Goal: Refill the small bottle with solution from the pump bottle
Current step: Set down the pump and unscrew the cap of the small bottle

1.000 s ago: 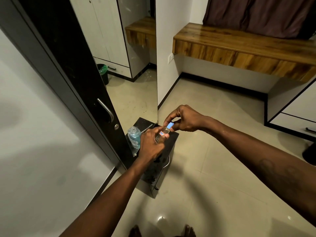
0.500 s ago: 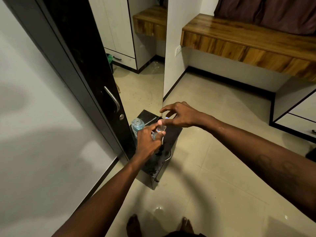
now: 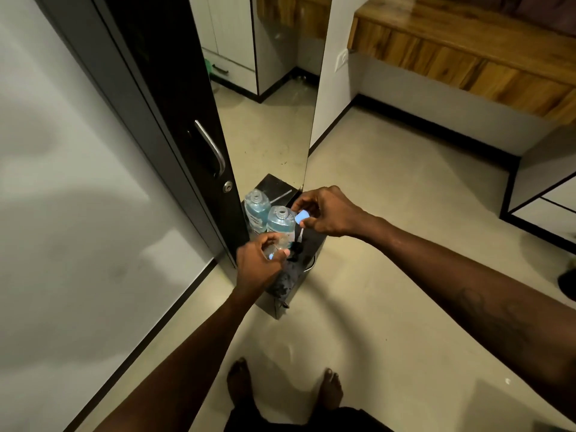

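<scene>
The pump bottle [image 3: 280, 220], clear with blue liquid and an open neck with no pump on it, stands on a small black stand [image 3: 311, 244]. Just in front of it my left hand [image 3: 260, 265] grips the small clear bottle [image 3: 276, 244], which is mostly hidden by my fingers. My right hand [image 3: 327, 213] hovers to the right of the pump bottle. It pinches a light blue cap [image 3: 301, 218] from which a thin tube hangs down.
A tall mirror [image 3: 274, 120] behind the stand shows the pump bottle's reflection [image 3: 256, 207]. A dark wardrobe door with a metal handle [image 3: 212, 148] stands on the left. A wooden shelf [image 3: 467, 42] runs at the upper right. My bare feet [image 3: 240, 388] are on the tiled floor.
My right hand has pulled the blue cap off the small bottle and moved it to the right. My left hand has lowered the small bottle. The view has tilted down.
</scene>
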